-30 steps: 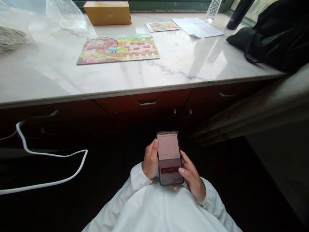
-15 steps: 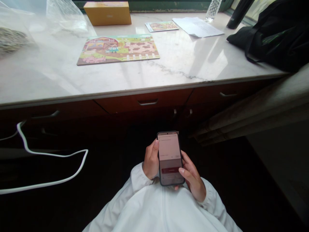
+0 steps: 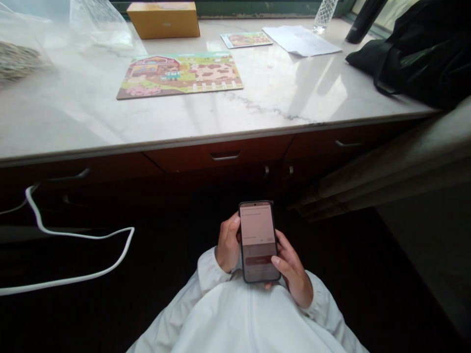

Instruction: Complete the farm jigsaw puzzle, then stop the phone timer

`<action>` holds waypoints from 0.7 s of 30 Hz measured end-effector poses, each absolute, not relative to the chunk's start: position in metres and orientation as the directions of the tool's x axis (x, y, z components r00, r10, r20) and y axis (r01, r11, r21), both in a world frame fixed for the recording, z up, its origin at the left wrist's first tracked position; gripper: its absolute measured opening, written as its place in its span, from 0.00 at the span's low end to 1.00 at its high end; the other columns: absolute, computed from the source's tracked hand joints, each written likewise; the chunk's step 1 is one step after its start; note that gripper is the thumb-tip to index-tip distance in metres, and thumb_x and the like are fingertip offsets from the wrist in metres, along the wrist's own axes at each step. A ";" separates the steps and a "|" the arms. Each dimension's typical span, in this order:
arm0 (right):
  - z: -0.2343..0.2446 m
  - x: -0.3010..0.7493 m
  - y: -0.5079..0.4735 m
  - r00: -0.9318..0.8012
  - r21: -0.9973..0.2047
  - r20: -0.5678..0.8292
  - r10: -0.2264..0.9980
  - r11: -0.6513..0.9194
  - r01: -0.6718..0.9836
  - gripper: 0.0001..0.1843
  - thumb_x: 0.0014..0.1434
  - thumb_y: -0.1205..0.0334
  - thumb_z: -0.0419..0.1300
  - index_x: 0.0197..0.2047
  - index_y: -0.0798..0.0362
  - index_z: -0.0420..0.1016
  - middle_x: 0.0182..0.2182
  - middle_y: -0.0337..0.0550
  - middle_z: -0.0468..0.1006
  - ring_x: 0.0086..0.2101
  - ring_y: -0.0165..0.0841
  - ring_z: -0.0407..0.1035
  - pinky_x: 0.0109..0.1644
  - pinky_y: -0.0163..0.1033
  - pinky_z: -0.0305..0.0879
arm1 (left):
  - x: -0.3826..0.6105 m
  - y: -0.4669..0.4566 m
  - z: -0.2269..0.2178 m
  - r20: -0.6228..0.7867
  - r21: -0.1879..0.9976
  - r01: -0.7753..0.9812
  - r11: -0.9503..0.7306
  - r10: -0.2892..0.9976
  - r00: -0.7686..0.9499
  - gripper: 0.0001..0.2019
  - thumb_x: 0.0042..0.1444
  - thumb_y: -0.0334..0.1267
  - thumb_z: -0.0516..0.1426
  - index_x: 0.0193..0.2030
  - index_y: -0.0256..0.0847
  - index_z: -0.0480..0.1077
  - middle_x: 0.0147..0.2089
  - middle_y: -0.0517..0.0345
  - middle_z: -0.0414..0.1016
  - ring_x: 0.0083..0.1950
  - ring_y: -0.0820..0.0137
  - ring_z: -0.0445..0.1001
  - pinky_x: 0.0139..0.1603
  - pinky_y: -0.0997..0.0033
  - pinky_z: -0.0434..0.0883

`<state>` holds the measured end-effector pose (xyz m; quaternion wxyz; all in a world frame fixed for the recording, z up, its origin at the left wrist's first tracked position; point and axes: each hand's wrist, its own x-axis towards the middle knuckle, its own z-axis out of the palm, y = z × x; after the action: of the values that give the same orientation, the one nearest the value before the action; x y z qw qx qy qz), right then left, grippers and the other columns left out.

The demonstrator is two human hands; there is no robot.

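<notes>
A dark-framed smartphone [image 3: 258,228] is held upright over my lap, its lit screen facing me. My left hand [image 3: 228,243] grips its left edge, with the thumb along the side. Around the lower right edge is my right hand [image 3: 293,269], its thumb over the lower part of the screen. Fingers of both hands are partly hidden behind the phone. The text on the screen is too small to read.
On the marble counter [image 3: 176,120] lie a farm picture board [image 3: 180,76], a smaller picture card [image 3: 246,39] and white paper [image 3: 300,40]. A yellow box [image 3: 165,20] and black bag [image 3: 423,59] stand farther back. A white cable [image 3: 81,278] loops at left, below drawers [image 3: 224,156].
My left thumb has shifted slightly down and left at the phone's edge. The phone stays in both hands, almost unmoved.
</notes>
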<state>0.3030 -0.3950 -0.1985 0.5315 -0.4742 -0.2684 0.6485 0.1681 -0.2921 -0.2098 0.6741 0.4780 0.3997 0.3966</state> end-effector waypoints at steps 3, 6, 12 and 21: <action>-0.199 0.303 -0.395 0.018 -0.851 -0.336 0.942 -0.295 -0.435 0.35 0.61 0.51 0.59 0.68 0.47 0.52 0.52 0.55 0.71 0.28 0.34 0.74 0.18 0.35 0.70 | 0.168 -0.292 -0.209 -0.156 0.964 -0.147 0.222 0.918 0.365 0.22 0.68 0.48 0.43 0.47 0.37 0.73 0.40 0.51 0.77 0.43 0.63 0.73 0.42 0.66 0.67; -0.198 0.303 -0.395 0.024 -0.845 -0.353 0.935 -0.307 -0.438 0.35 0.61 0.50 0.59 0.68 0.47 0.52 0.52 0.55 0.71 0.28 0.35 0.74 0.19 0.35 0.70 | 0.168 -0.292 -0.208 -0.149 0.967 -0.141 0.213 0.919 0.364 0.21 0.68 0.47 0.43 0.47 0.38 0.74 0.41 0.52 0.77 0.43 0.63 0.73 0.43 0.67 0.67; -0.197 0.303 -0.395 0.012 -0.846 -0.347 0.938 -0.307 -0.437 0.35 0.61 0.50 0.59 0.68 0.47 0.52 0.52 0.55 0.71 0.28 0.35 0.74 0.19 0.35 0.70 | 0.167 -0.291 -0.208 -0.152 0.969 -0.126 0.212 0.915 0.374 0.21 0.68 0.47 0.43 0.47 0.38 0.74 0.44 0.51 0.76 0.43 0.63 0.73 0.43 0.66 0.66; -0.187 0.299 -0.388 0.033 -0.846 -0.346 0.937 -0.297 -0.444 0.37 0.59 0.48 0.60 0.67 0.48 0.52 0.51 0.54 0.72 0.30 0.35 0.73 0.18 0.33 0.69 | 0.168 -0.287 -0.196 -0.116 0.974 -0.143 0.175 0.931 0.347 0.21 0.67 0.48 0.44 0.47 0.37 0.73 0.43 0.50 0.77 0.42 0.62 0.73 0.39 0.66 0.67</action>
<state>0.2992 -0.3885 -0.1871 0.5344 -0.4805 -0.2568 0.6462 0.1685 -0.2870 -0.1958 0.6549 0.4944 0.3982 0.4100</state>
